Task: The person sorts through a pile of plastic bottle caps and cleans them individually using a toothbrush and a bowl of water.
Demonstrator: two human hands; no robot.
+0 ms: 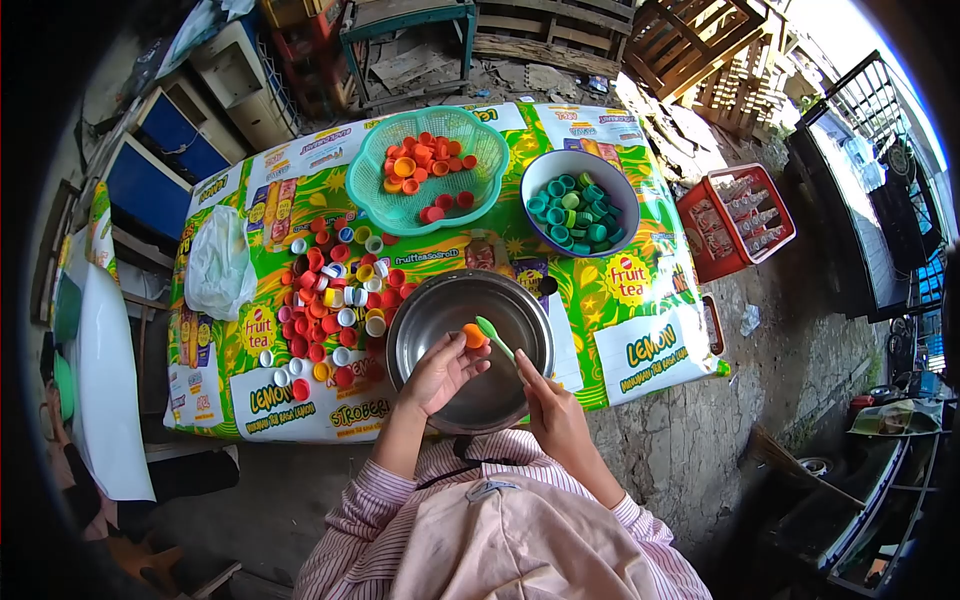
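Observation:
My left hand (445, 372) pinches an orange bottle cap (474, 336) between thumb and fingertips. In my right hand (548, 400) is a slim green tool (487, 328) with a rounded, spoon-like end and a paler shaft; its kind cannot be made out. The rounded end lies right beside the orange cap. Both hands are over a steel bowl (545, 340) at the table's front edge. Left of the bowl lies a loose pile of red, pink, white and yellow bottle caps (330, 300).
Behind the bowl, a turquoise basket (365, 200) holds orange and red caps, and a white basin (628, 190) holds green ones. A plastic bag (220, 262) lies at the left on the printed tablecloth (640, 350). A red crate (704, 262) of bottles stands right of the table.

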